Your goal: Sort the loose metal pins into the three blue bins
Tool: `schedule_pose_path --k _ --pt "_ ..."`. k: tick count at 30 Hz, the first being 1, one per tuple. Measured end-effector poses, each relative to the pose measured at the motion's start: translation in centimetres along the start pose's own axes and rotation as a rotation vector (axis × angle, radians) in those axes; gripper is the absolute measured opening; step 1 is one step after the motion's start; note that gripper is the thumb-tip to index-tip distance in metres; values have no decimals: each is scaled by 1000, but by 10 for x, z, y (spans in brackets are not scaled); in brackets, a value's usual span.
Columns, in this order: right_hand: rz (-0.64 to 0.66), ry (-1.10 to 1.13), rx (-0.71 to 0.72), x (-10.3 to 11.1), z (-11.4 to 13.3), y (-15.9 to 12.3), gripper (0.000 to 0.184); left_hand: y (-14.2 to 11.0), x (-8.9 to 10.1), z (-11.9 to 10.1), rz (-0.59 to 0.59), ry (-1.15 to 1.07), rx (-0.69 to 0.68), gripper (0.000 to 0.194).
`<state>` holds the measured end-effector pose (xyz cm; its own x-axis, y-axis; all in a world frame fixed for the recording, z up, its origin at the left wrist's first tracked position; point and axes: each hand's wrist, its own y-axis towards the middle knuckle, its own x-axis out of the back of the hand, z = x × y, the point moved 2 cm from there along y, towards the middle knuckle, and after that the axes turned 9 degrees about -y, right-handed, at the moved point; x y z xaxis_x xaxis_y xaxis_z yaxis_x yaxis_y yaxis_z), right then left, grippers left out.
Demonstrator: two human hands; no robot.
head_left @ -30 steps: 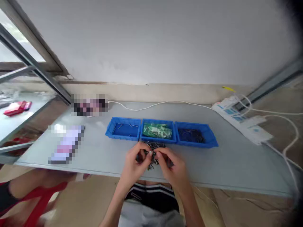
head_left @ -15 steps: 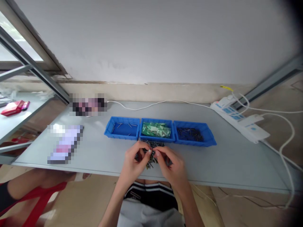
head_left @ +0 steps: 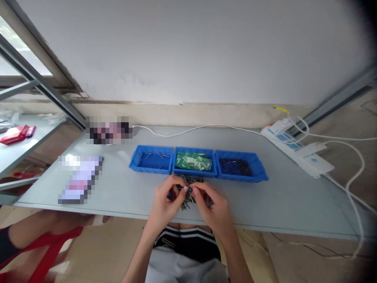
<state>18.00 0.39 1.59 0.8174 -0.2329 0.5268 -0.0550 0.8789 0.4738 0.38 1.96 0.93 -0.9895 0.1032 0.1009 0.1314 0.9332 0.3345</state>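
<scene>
Over a loose pile of thin dark metal pins (head_left: 185,205), both hands meet fingertip to fingertip near the table's front edge. My left hand (head_left: 168,196) is closed in a pinch, with a small white piece (head_left: 185,188) showing at its thumb and forefinger. Opposite it, my right hand (head_left: 212,202) is also pinched shut, its fingertips close to that white piece. What the right fingers hold is too small to make out. The hands hide part of the pile.
Behind the hands stand three blue bins: the left (head_left: 151,169) with a few pins, the middle (head_left: 194,173) with small white pieces on green plastic, the right (head_left: 262,173) with dark pins. A power strip (head_left: 297,151) lies right. Blurred-out items and another person's leg are left.
The hands stay pinched together over the pile, with barely any movement. The whole view has shifted very slightly.
</scene>
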Motion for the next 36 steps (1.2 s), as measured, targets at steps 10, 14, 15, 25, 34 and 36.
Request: schedule_pose_path --k 10,14,15,25,34,36 --pt "-2 8 -1 1 1 1 16 1 1 -2 -5 30 4 7" --pt "0 -5 -6 1 2 1 16 2 1 -3 -17 19 33 9" --pt "-2 -8 -9 1 2 1 16 2 1 -3 -21 19 40 11" --pt "8 20 -48 0 0 1 20 4 1 -4 -21 33 46 12" --pt "-11 40 -61 0 1 5 21 5 1 1 -15 45 54 7" --pt "-13 39 -59 0 1 5 22 5 2 2 -19 49 69 7"
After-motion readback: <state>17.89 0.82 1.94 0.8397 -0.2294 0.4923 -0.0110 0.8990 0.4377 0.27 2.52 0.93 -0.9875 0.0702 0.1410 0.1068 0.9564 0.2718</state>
